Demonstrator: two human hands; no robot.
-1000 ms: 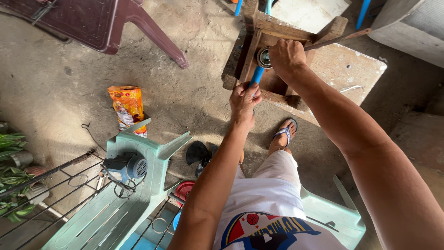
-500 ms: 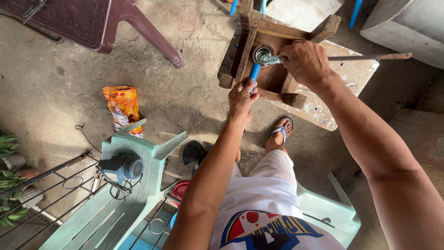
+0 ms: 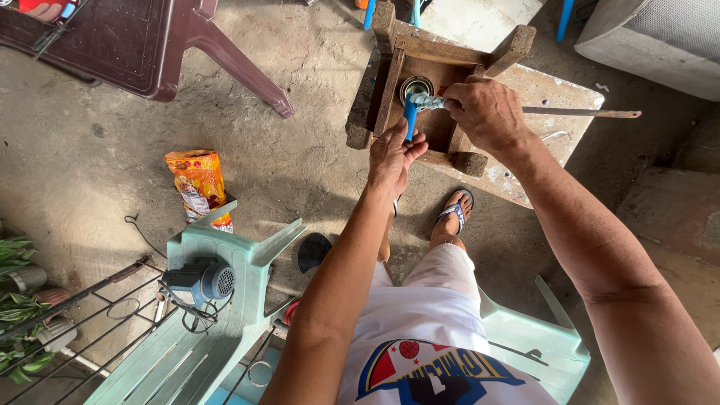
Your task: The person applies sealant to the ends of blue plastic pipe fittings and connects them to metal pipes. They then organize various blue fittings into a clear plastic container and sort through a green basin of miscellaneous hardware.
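Blue pipe, far centre, is lying over a rough wooden frame beside a round metal can; the left hand is pinching its near end, the right hand is clenching a taped handle on a thin rusty rod. The pipe is looking light, stiff, smooth plastic, probably slippery, best gripped mid-shaft. An orange packet is lying on the concrete floor, near left.
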